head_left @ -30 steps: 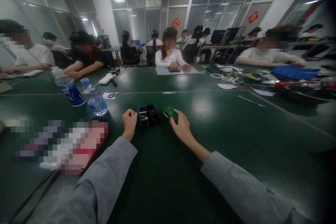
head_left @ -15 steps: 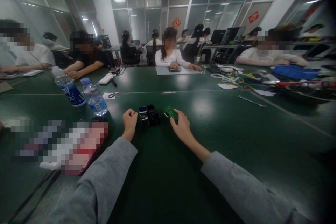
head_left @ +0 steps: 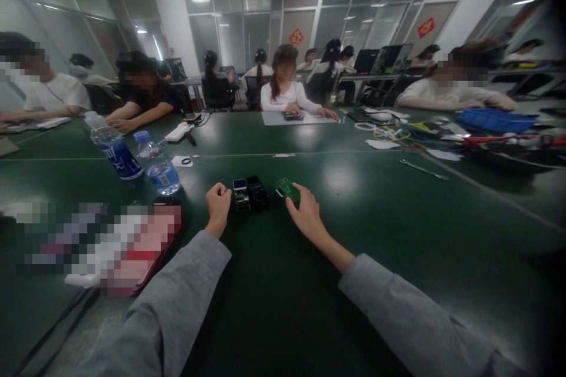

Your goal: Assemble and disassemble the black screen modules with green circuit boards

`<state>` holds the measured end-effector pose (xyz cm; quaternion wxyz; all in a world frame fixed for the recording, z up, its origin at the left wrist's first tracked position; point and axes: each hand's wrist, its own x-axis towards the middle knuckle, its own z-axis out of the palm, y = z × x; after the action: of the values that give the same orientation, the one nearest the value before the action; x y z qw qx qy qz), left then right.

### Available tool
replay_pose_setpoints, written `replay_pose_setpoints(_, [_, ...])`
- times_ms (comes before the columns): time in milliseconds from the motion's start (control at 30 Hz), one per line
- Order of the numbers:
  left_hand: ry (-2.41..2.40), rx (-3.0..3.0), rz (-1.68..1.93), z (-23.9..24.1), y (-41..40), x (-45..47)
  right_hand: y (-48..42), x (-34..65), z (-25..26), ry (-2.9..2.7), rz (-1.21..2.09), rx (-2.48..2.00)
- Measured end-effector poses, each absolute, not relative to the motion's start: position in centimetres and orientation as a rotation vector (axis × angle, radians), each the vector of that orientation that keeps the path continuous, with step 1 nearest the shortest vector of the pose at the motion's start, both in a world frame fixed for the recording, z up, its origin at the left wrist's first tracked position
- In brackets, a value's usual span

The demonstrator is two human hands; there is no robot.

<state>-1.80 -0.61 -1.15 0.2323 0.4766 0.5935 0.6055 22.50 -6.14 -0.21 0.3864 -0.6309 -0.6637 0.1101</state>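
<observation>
To the right of the black case [head_left: 257, 192], the right hand [head_left: 306, 212] grips the green circuit board [head_left: 286, 188] by its edge; to its left, beside the screen module [head_left: 240, 189], the left hand [head_left: 217, 205] is clenched, contents hidden. Parts seem already separated, none joined.

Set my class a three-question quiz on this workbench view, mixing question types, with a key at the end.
1. True or false: the left hand holds the green circuit board.
2. What lies between the screened device and that board?
A) wrench
B) black case
C) blue tray
3. How many bottles stand to the left of the left hand?

Key: 1. False; the right hand holds it. 2. B. 3. Two.
</observation>
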Motion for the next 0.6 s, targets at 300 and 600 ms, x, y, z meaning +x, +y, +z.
replay_pose_setpoints(300, [1.620, 1.319, 1.649, -0.92, -0.82, -1.73, -6.03, 22.59, -0.16, -1.707, 0.236, -1.584])
replay_pose_setpoints(600, [1.643, 1.337, 1.651, -1.40, -0.38, -1.91, -6.19, 22.57, -0.13, -1.691, 0.284, -1.569])
